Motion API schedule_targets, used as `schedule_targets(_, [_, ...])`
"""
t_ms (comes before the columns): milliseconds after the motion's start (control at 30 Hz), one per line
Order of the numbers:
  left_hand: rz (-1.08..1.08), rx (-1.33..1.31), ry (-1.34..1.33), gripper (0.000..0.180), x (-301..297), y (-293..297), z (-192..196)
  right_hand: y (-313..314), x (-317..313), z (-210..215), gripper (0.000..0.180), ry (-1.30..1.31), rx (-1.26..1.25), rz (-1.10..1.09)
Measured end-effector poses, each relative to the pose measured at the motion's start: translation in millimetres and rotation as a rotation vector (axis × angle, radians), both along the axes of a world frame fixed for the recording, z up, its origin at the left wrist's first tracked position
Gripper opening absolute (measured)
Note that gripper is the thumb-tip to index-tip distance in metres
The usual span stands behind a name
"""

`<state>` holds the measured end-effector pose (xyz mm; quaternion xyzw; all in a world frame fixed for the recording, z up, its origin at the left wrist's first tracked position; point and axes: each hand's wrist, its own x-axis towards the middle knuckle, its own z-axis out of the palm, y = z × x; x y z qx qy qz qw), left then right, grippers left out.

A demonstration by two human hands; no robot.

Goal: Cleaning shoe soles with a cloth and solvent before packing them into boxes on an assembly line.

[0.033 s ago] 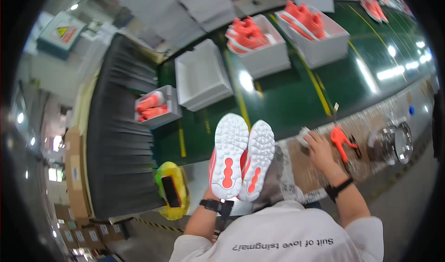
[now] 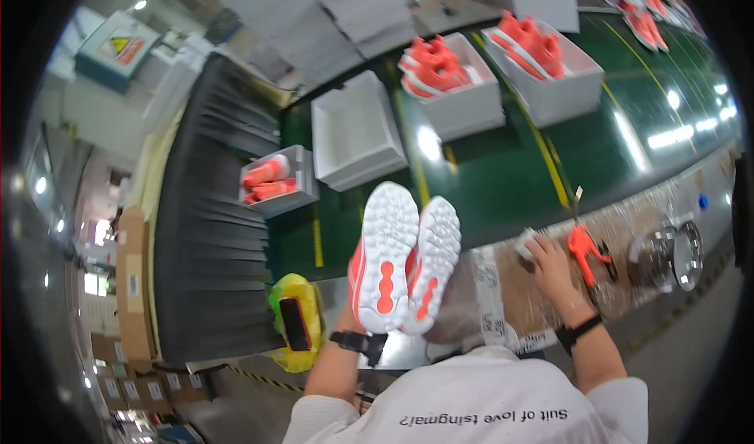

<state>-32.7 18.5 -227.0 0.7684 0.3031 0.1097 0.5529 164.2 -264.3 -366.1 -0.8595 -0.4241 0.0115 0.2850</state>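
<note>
My left hand (image 2: 349, 319), mostly hidden behind the shoes, holds up a pair of coral sneakers (image 2: 387, 255) with their white soles facing me. Coral patches show in the middle of both soles. To the right, over the brown-covered bench edge (image 2: 510, 295), my right hand (image 2: 552, 269) has its fingers closed on a small white wad (image 2: 525, 244); I cannot make out whether it is paper or cloth. Just right of that hand lies an orange-handled tool (image 2: 583, 251), probably a tape dispenser.
On the green conveyor (image 2: 479, 181) stand an open grey box (image 2: 357, 133) and two boxes of coral sneakers (image 2: 436, 67) (image 2: 534, 47). A smaller shoe box (image 2: 287, 196) sits by the dark curtain (image 2: 208, 240). A phone (image 2: 294, 324) lies on yellow plastic (image 2: 314, 310). Clear tape rolls (image 2: 687, 255) are at right.
The view has shifted a little, so the conveyor and boxes appear slightly lower and further right. Both hands keep their holds.
</note>
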Motion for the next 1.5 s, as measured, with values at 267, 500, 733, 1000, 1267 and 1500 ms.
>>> schedule_targets(267, [-0.024, 1.129, 0.481, 0.025, 28, 225, 83, 11, -39, 20, 0.048, -0.031, -0.143, -0.040])
schedule_targets(500, [-0.256, 1.670, 0.739, 0.015, 121, 323, 47, 15, -39, 14, 0.049, -0.043, -0.177, -0.100])
schedule_targets(733, [-0.369, 1.488, 1.029, 0.022, 148, 352, -22, 24, -35, 12, 0.047, -0.034, -0.192, -0.129])
schedule_targets(1000, [-0.681, 1.394, 0.152, 0.061, 251, 250, 99, 17, -28, 8, 0.046, -0.019, -0.181, -0.132])
schedule_targets(1267, [-1.051, 1.523, 0.894, 0.069, 380, 195, 62, 10, -29, -1, 0.044, -0.030, -0.135, -0.137])
schedule_targets(1500, [-0.901, 1.673, 0.871, 0.071, 358, 184, 71, 9, -33, 11, 0.042, -0.031, -0.093, -0.143])
